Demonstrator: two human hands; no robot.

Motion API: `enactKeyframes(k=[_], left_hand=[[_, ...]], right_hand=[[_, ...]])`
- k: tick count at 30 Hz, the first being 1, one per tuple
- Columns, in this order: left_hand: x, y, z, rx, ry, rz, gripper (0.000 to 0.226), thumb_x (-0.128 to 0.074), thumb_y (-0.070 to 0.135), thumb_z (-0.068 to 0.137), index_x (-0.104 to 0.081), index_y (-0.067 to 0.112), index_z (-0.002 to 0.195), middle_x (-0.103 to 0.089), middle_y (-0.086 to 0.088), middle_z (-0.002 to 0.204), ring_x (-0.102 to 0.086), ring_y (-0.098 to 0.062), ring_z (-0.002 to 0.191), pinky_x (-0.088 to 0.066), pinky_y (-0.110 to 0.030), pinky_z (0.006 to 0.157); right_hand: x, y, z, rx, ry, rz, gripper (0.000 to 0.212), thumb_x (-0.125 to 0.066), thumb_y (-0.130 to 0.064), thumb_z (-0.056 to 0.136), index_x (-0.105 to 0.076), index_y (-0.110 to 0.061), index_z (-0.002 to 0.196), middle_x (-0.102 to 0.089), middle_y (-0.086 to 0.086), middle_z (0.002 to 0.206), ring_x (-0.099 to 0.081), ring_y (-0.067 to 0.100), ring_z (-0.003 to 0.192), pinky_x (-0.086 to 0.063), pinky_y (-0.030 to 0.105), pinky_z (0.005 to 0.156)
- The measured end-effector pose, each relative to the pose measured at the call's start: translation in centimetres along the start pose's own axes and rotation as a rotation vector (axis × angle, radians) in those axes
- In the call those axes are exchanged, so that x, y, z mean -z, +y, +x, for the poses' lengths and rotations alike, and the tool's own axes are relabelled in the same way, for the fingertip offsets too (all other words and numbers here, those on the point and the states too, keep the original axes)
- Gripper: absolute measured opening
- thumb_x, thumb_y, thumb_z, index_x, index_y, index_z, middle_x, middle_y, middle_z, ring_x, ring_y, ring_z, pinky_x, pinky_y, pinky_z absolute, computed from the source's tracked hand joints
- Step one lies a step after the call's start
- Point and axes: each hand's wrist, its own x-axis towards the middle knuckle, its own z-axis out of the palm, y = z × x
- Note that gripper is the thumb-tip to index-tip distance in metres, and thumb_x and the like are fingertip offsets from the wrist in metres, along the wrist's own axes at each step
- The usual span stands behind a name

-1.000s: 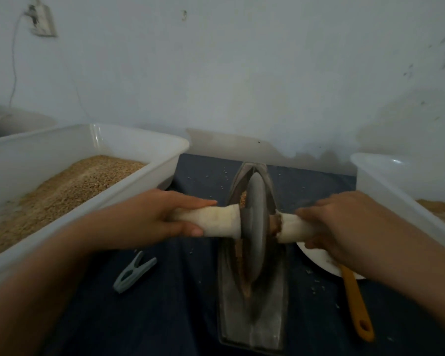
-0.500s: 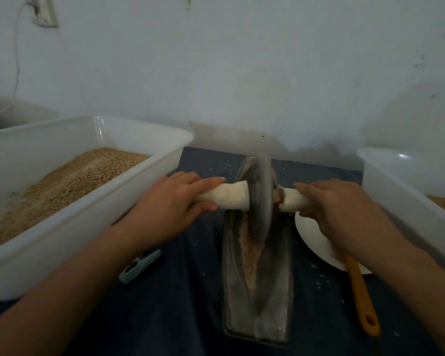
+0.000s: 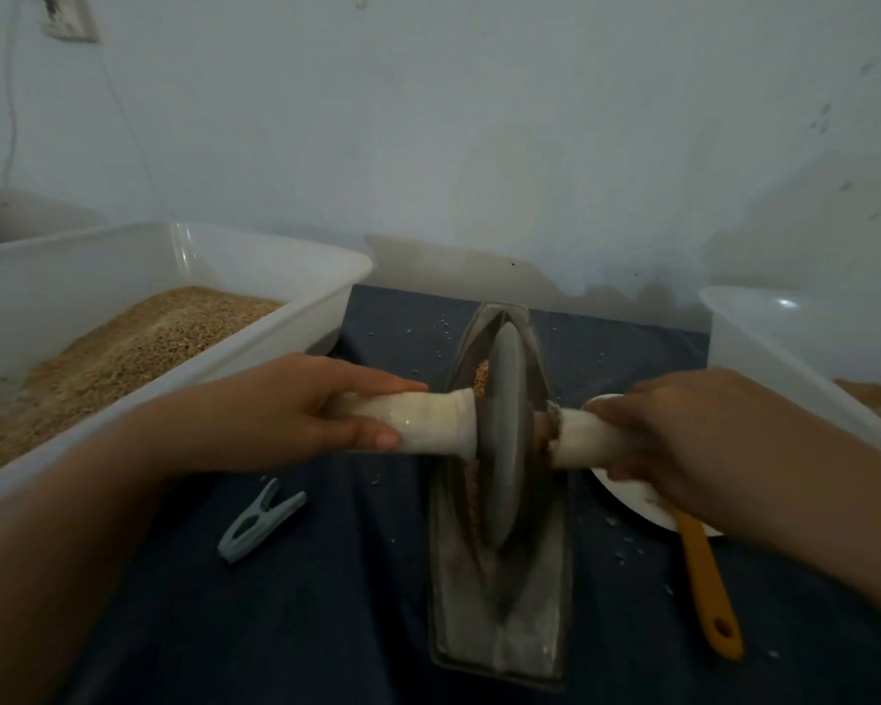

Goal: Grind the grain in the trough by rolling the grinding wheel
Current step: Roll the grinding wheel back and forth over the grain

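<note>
Grinding wheel [image 3: 504,440] stands upright in the metal trough [image 3: 499,628] at centre frame, abt mid-length, w/ tan grain [image 3: 480,375] showing along its left face and just past it toward the wall. Left hand [image 3: 296,414] wraps the pale handle [image 3: 428,422] left of the wheel, thumb under, fingers over; right hand [image 3: 682,435] is curled round the right handle stub [image 3: 578,442]. Main risk as I judge it: uneven push b/w the two sides tilts the wheel, so it rides up the trough wall and spills grain onto the dark counter [image 3: 326,602], where stray bits already lie. Trough isn't clamped afaict, so a hard stroke could skid it. Right knuckles sit over the white plate [image 3: 642,506] and orange spatula handle [image 3: 703,577], lower right; could knock them. Grey clothespin [image 3: 260,526] lower left, grain tub [image 3: 184,277] at left, another tub [image 3: 764,328] at right edge.
</note>
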Motion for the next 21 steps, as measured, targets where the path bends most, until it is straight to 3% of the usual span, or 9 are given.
enactKeyframes(k=[3,6,9,12,16,21], left_hand=[[-2.0,-0.6,1.5,0.020,0.260,0.275,0.050,-0.051,0.047,0.086,-0.034,0.049,0.133,-0.055,0.012,0.111,-0.052,-0.005,0.100,-0.037,-0.021,0.083],[-3.2,-1.1,2.5,-0.071,0.442,0.487,0.054,-0.054,0.037,0.090,-0.035,0.034,0.141,-0.056,0.002,0.111,-0.049,-0.014,0.098,-0.036,-0.027,0.083],[-2.5,-1.0,2.2,-0.079,0.363,0.385,0.053,-0.056,0.038,0.088,-0.034,0.043,0.136,-0.056,0.007,0.108,-0.051,-0.009,0.097,-0.038,-0.024,0.084],[-0.7,-0.5,0.7,-0.023,0.116,0.106,0.050,-0.056,0.051,0.078,-0.038,0.058,0.125,-0.059,0.020,0.109,-0.054,0.005,0.099,-0.041,-0.014,0.087],[1.0,0.2,-0.8,-0.097,-0.107,-0.087,0.048,-0.059,0.056,0.075,-0.049,0.057,0.122,-0.058,0.033,0.117,-0.054,0.011,0.108,-0.039,-0.008,0.092],[0.0,0.2,-0.2,-0.029,0.025,0.042,0.046,-0.052,0.069,0.074,-0.039,0.070,0.118,-0.058,0.032,0.111,-0.052,0.013,0.105,-0.040,-0.009,0.086]], right_hand=[[-2.3,0.6,2.1,-0.092,0.108,-0.062,0.045,-0.048,-0.039,0.094,-0.036,-0.036,0.137,-0.054,-0.012,0.126,-0.049,0.010,0.111,-0.034,0.024,0.093],[-3.2,1.5,2.7,-0.151,0.113,-0.045,0.051,-0.049,-0.039,0.094,-0.032,-0.035,0.141,-0.053,-0.011,0.130,-0.048,0.010,0.113,-0.033,0.023,0.094],[-2.5,1.1,2.0,-0.085,0.093,-0.056,0.041,-0.049,-0.044,0.092,-0.040,-0.038,0.132,-0.056,-0.013,0.121,-0.050,0.009,0.108,-0.033,0.022,0.088],[-0.6,0.3,0.8,0.010,0.013,-0.089,0.030,-0.049,-0.047,0.090,-0.047,-0.040,0.120,-0.059,-0.015,0.110,-0.053,0.007,0.100,-0.030,0.022,0.078],[1.4,-0.5,-1.2,0.048,-0.091,-0.071,0.045,-0.047,-0.057,0.087,-0.042,-0.040,0.129,-0.056,-0.016,0.112,-0.052,0.004,0.102,-0.034,0.020,0.079],[0.0,-0.1,-0.1,-0.001,-0.016,-0.044,0.042,-0.049,-0.050,0.089,-0.043,-0.040,0.129,-0.058,-0.015,0.113,-0.055,0.005,0.102,-0.037,0.020,0.082]])
